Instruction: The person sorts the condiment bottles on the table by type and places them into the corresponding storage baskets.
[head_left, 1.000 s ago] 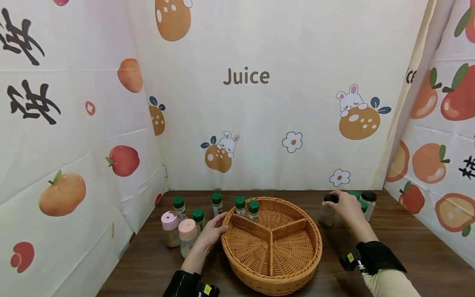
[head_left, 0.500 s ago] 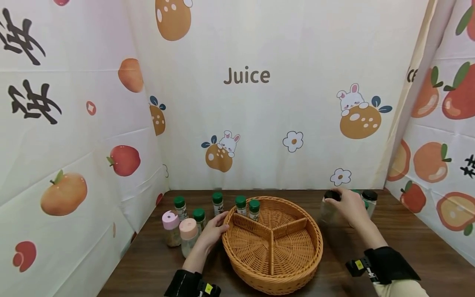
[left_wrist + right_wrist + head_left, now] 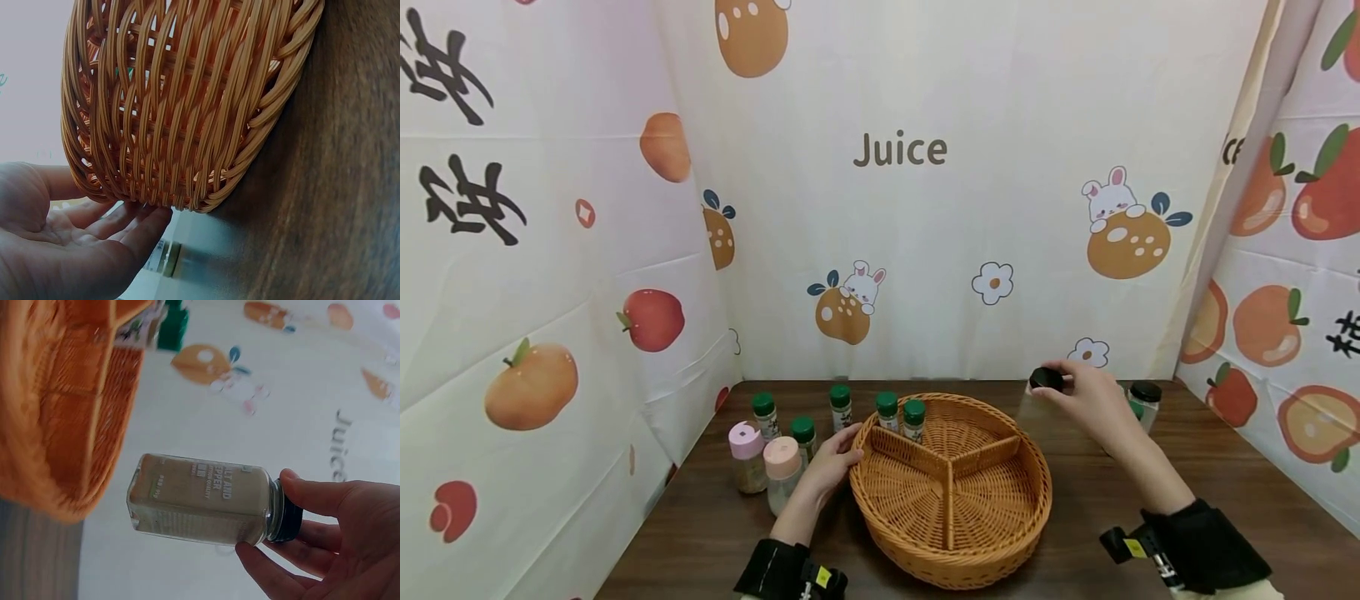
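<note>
Colour rundown: the basket (image 3: 951,533) is warm orange-tan wicker, woven all over, with matching dividers. The table (image 3: 1150,475) is dark brown wood grain. The jar (image 3: 203,500) in the right hand (image 3: 1093,400) is clear glass with a black cap, grey-beige powder inside and white lettering. The little bottles (image 3: 841,407) all have green caps, and two shakers (image 3: 781,479) have pale pink tops. The backdrop (image 3: 925,208) is cream, printed with orange and red fruit, white bunnies, flowers, brown "Juice" text and black characters. Both wrist straps are black with yellow tags.
</note>
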